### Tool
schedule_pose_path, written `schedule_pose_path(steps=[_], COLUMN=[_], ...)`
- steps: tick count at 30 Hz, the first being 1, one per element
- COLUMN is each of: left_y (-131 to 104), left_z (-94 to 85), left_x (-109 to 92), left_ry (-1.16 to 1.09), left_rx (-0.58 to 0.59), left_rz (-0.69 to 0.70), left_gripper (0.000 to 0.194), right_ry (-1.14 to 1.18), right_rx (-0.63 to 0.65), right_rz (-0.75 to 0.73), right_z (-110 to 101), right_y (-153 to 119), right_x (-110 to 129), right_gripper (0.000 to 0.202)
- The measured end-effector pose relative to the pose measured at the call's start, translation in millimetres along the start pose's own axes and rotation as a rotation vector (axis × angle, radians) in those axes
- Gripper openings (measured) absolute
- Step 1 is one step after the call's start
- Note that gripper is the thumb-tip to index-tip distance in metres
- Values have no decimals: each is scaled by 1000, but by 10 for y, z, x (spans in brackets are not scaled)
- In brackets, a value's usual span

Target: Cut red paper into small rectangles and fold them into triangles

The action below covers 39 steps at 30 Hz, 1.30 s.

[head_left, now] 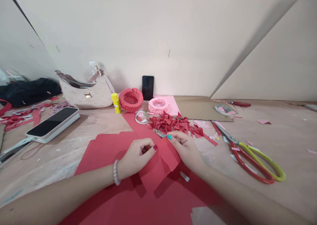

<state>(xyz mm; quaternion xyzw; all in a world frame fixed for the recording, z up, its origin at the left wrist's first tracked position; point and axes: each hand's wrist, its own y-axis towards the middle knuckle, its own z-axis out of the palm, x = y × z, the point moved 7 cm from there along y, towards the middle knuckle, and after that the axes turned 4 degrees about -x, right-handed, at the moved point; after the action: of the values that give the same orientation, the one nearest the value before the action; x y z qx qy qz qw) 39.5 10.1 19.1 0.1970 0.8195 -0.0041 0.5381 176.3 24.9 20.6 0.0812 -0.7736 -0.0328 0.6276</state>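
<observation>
Between my two hands is a sheet of red paper (155, 170), its right part bent over in a fold. My left hand (136, 155) pinches the paper's left edge, thumb on top. My right hand (187, 150) grips the folded part near its top corner, the thumb pressed against the fingers. Beneath them lie larger red paper sheets (99, 152) spread on the table. Just beyond my hands is a heap of small folded red paper pieces (170, 122). A small white paper scrap (184, 176) rests on the red sheets near my right wrist.
Scissors (237, 145) with red and yellow handles lie at right. Behind stand a red paper ring (131, 99), a pink paper ring (158, 106), a yellow glue stick (116, 103), a tape roll (142, 117) and an upright phone (148, 87). Left are a handbag (86, 94) and another phone (53, 122).
</observation>
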Motion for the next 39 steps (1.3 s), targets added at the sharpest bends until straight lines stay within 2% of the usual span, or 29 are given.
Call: schedule_pose_path(steps=[16,18,21,25,28,31,34,37,39], left_y=[28,48,82,105,84,-10,-137,-195,-171], left_z=[-62,-90,-85,-53,-73,-28,107,188,142], left_x=[59,73,118,200,95,-133,-271,-265,-223], left_ry=[-13,-9,58,192,423,706,840,856,809], left_rx=[-76,-94,-72,-29,-70,-104,-36,36,-4], left_rz=[12,12,2,-38,79,312,486,518,470], left_gripper=[22,22,22,20,11,29,34,40,46], right_ry=[-64,-159,-388,-666,-820,-948,-1033,-1028,-901], right_rx=[23,18,11,66,77,62,70,84,111], right_rz=[9,-22,-152,-273,-289,-332,-381,-383,-375], right_z=[-9,-18,-24,28,54,89,135,134,111], right_y=[67,78,71,32,18,2,-16,-15,-10], right_x=[-72,-81,-26,25,2,-22,-47,-45,-3], right_gripper=[19,18,14,22,25,25,25,27,26])
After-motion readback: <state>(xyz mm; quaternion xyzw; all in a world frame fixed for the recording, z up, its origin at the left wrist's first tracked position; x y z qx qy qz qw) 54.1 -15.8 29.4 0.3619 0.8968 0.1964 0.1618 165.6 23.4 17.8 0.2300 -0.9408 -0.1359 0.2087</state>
